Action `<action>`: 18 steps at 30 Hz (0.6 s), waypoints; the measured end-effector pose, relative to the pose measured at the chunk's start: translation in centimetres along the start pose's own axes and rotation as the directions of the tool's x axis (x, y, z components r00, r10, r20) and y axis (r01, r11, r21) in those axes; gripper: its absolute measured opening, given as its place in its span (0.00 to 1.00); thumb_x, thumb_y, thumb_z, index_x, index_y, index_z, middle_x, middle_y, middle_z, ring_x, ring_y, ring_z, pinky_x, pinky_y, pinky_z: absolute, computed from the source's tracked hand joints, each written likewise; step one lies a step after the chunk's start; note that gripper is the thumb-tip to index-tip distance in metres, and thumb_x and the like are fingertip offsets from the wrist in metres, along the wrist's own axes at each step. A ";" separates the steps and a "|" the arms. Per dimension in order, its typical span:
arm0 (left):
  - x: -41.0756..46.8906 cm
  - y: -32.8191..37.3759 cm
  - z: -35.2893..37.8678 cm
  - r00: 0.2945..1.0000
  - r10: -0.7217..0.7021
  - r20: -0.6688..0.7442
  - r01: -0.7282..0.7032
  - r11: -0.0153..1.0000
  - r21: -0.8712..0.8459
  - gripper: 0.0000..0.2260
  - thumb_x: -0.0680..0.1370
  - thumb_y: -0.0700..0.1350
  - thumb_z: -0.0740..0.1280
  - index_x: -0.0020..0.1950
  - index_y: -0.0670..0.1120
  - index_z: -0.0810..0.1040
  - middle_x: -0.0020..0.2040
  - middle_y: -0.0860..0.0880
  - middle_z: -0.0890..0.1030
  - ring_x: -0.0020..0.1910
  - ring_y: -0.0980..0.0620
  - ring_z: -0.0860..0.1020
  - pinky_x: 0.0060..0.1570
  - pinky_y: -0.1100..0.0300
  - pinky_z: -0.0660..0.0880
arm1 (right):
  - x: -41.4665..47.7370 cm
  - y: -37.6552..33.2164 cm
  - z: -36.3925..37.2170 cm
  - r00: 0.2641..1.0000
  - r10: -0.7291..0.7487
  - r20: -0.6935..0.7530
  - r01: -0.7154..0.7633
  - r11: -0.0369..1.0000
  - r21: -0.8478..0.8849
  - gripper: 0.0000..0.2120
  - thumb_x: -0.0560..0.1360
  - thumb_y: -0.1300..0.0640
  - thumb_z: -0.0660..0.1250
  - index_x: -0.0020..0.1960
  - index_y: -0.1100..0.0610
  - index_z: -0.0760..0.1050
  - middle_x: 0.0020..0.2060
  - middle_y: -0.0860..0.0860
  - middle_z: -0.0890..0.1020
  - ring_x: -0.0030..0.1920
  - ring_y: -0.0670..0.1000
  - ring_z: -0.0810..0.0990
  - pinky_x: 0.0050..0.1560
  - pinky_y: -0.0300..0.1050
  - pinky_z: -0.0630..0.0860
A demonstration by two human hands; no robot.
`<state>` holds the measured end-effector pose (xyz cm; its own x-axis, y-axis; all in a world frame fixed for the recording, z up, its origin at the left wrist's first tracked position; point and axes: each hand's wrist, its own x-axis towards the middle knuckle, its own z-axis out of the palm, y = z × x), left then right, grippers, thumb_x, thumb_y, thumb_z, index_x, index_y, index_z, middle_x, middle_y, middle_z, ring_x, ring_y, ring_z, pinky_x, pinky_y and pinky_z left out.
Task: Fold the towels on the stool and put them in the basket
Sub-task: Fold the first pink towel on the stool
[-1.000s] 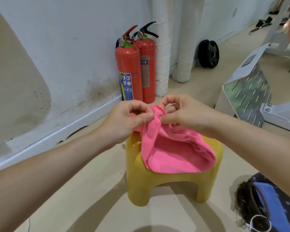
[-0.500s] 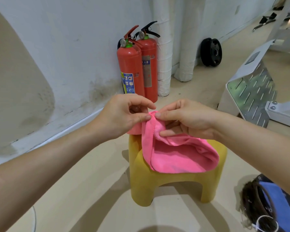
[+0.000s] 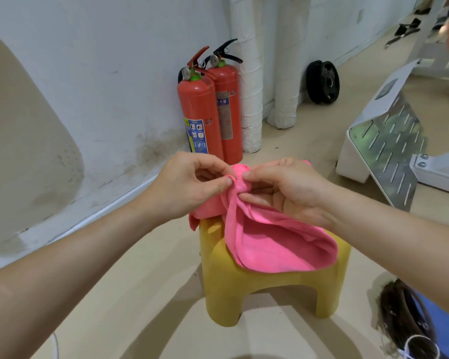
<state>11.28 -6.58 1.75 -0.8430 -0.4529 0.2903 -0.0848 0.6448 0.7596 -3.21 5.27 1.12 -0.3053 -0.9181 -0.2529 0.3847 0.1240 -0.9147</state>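
Observation:
A pink towel [image 3: 278, 244] lies draped over the top of a yellow plastic stool [image 3: 246, 294] in the middle of the floor. My left hand [image 3: 189, 185] pinches a corner of the towel between thumb and forefinger just above the stool's far left side. My right hand [image 3: 288, 187] pinches the same bunched corner from the right, fingertips almost touching the left hand's. The towel hangs from the pinched corner in a loose fold. At the bottom right stands a dark woven basket [image 3: 399, 317] with a blue towel [image 3: 441, 322] inside.
Two red fire extinguishers [image 3: 208, 110] stand against the white wall behind the stool, beside wrapped white pipes [image 3: 249, 81]. A black weight plate [image 3: 323, 81] leans on the wall farther back. A metal perforated ramp [image 3: 389, 143] sits to the right.
Both hands stay pinched on the towel corner; my right hand's fingers have shifted along the edge, and the towel's far part now shows past my left hand.

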 end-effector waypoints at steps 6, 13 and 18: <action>0.2 0.1 0.1 0.995 0.059 -0.087 -0.058 0.998 0.005 0.06 0.70 0.41 0.74 0.45 0.49 0.85 0.43 0.51 0.86 0.44 0.55 0.84 0.50 0.53 0.80 | -0.4 0.2 0.6 0.992 -0.128 0.010 0.128 0.987 -0.095 0.09 0.75 0.69 0.65 0.53 0.71 0.79 0.48 0.66 0.81 0.48 0.58 0.80 0.55 0.49 0.79; 0.3 -0.3 0.2 0.992 0.050 -0.120 -0.047 0.999 0.027 0.06 0.69 0.42 0.75 0.45 0.46 0.84 0.41 0.50 0.86 0.42 0.53 0.84 0.48 0.50 0.80 | -0.4 0.1 0.8 0.976 -0.219 0.005 0.212 0.935 -0.283 0.11 0.74 0.69 0.66 0.56 0.71 0.78 0.49 0.69 0.81 0.48 0.58 0.80 0.51 0.44 0.79; 0.3 -0.3 0.3 0.992 0.052 -0.111 -0.052 0.999 0.000 0.10 0.70 0.38 0.75 0.50 0.47 0.83 0.40 0.47 0.84 0.40 0.53 0.83 0.45 0.57 0.79 | -0.6 -0.3 0.6 0.951 -0.305 0.041 0.278 0.792 -0.544 0.08 0.75 0.65 0.68 0.52 0.66 0.82 0.44 0.63 0.85 0.43 0.51 0.79 0.50 0.48 0.79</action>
<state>10.89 -6.69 1.41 -0.7818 -0.4847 0.3923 -0.0406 0.6674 0.7436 -2.65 5.60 1.76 -0.3724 -0.9266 0.0518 -0.2542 0.0482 -0.9660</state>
